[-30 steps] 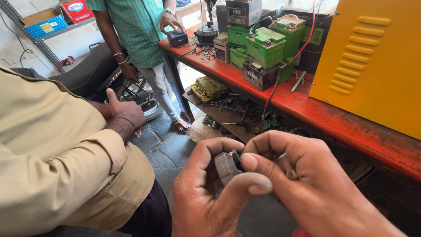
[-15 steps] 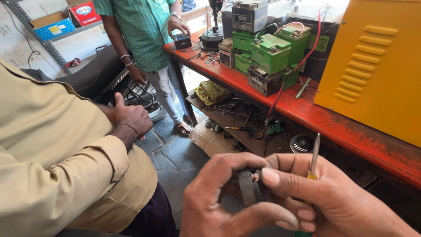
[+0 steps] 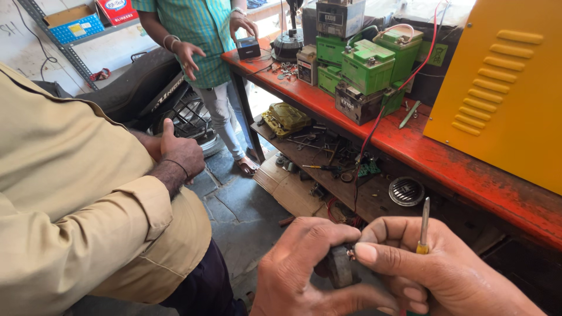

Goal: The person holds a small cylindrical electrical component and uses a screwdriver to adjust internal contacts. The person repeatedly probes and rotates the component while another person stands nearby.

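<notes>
The left hand [image 3: 304, 269] pinches a small dark part [image 3: 339, 266] edge-up, while the right hand [image 3: 433, 269] is clenched around a screwdriver [image 3: 424, 225], shaft pointing straight up.

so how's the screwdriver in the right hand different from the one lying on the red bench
The screwdriver in the right hand stands upright, shaft up, with a yellow handle; the bench screwdriver lies slanted on the red bench and looks green. The first is gripped, the second lies untouched beside the green batteries. Both are slim and straight.

Batteries [image 3: 363, 64] sit on the bench [image 3: 445, 158], tools on the shelf [image 3: 328, 175] below.
</notes>
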